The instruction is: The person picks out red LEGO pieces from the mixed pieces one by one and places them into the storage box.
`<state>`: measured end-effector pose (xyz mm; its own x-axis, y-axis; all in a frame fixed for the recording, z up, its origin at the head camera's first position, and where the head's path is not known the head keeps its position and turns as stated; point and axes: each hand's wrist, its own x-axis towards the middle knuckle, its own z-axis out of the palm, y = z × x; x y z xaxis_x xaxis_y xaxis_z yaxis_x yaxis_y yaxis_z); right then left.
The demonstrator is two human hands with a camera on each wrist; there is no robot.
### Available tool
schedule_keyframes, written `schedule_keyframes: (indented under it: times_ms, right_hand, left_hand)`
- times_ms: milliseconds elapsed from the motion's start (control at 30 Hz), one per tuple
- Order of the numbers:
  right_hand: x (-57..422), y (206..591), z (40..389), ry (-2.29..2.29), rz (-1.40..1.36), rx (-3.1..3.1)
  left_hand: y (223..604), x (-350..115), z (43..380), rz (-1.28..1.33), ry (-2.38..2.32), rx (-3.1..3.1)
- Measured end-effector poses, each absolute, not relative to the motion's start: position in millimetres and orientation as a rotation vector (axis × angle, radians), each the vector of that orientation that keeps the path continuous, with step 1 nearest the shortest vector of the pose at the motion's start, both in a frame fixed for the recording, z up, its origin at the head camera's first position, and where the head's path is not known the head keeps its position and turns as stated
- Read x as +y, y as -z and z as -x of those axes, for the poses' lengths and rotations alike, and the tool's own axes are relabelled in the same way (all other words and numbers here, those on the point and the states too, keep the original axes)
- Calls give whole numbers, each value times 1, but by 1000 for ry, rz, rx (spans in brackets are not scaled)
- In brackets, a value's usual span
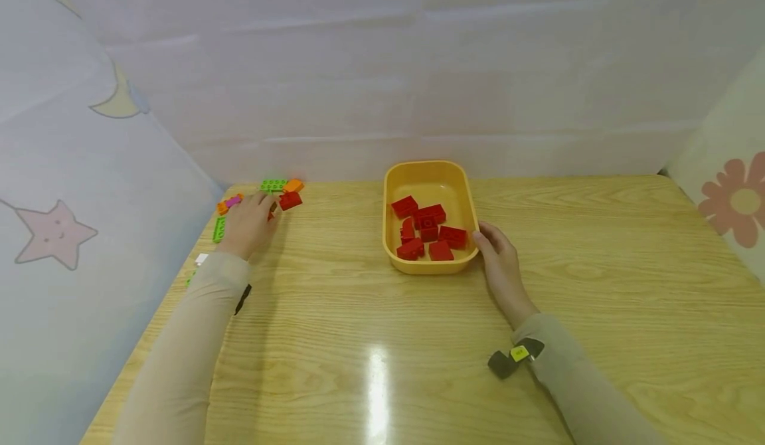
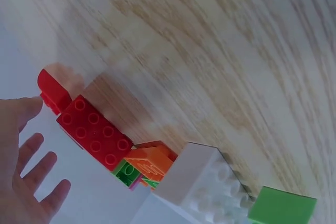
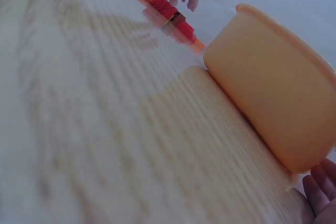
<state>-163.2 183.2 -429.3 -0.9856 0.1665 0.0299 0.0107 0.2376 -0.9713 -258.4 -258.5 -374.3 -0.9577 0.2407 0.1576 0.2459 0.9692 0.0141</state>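
Observation:
At the left side of the table my left hand hovers over loose toy bricks, its fingers spread and relaxed. In the left wrist view its thumb tip appears beside a small curved red brick; contact is hard to tell. Next to that brick is a studded red brick. My right hand rests against the right side of a yellow plastic bin, thumb at the rim and fingers along the outside wall. Several red bricks lie in the bin.
Around the left hand are green bricks, an orange brick, an orange-and-purple piece and a white brick. Fabric walls border the wooden table at the back and sides.

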Motion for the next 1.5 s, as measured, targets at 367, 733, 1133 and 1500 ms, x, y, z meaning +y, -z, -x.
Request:
schedule_keyframes:
  times_ms: [367,733,1133,1500]
  right_hand:
    - [184,431,163,-1864,167,-2361]
    - [183,429,162,-1864,165,-2367]
    - [184,429,162,-1870,164,-2357]
    - [184,429,163,-1858,169,-2361]
  left_hand:
    - [377,-256,250,326,57,-3024]
    - [375,-254,246,340,67,-3009]
    - [379,-262,247,216,44,-3010]
    - [376,-263,242,192,56,-2992]
